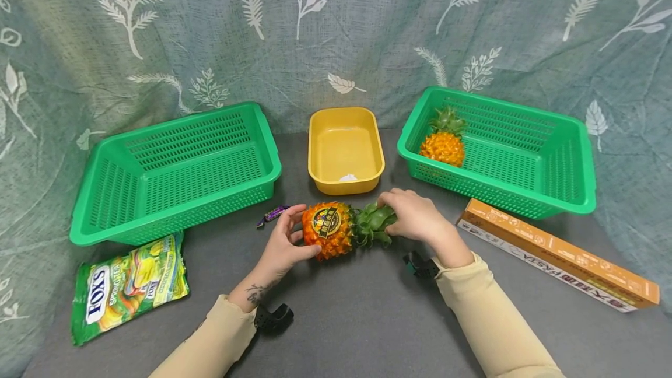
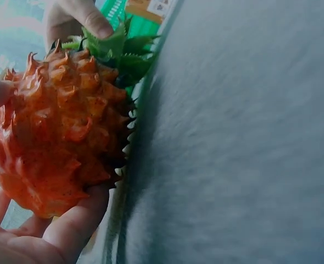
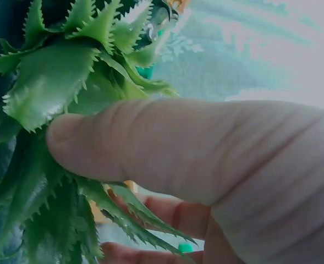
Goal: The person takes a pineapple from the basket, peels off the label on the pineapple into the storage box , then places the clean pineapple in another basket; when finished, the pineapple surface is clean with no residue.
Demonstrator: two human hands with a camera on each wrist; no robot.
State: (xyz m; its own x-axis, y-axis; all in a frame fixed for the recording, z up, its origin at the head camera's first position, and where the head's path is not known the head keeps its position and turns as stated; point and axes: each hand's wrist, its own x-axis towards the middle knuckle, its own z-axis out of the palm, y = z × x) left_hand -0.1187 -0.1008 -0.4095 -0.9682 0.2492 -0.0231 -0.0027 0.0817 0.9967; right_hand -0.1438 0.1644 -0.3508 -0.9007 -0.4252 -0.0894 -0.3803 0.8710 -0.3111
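Note:
An orange pineapple (image 1: pixel 336 230) with a black-and-gold label lies sideways above the grey table, its leafy crown to the right. My left hand (image 1: pixel 286 245) grips the fruit's base, thumb on the near side and fingers on the far side. Around the green crown (image 3: pixel 51 82), my right hand (image 1: pixel 415 217) pinches the leaves between thumb and fingers. The left wrist view shows the spiky orange skin (image 2: pixel 62 132) cradled in the left hand. Just left of the fruit, behind my left fingers, is a small purple wrapped candy (image 1: pixel 273 214). Whether the pineapple touches the table I cannot tell.
A green basket (image 1: pixel 173 214) stands at the left, a yellow bin (image 1: pixel 346 186) with a white scrap in the middle. The right green basket (image 1: pixel 499 186) holds another pineapple (image 1: pixel 443 148). A FOX'S candy bag (image 1: pixel 131 286) lies front left, a long pasta box (image 1: pixel 556 255) at right.

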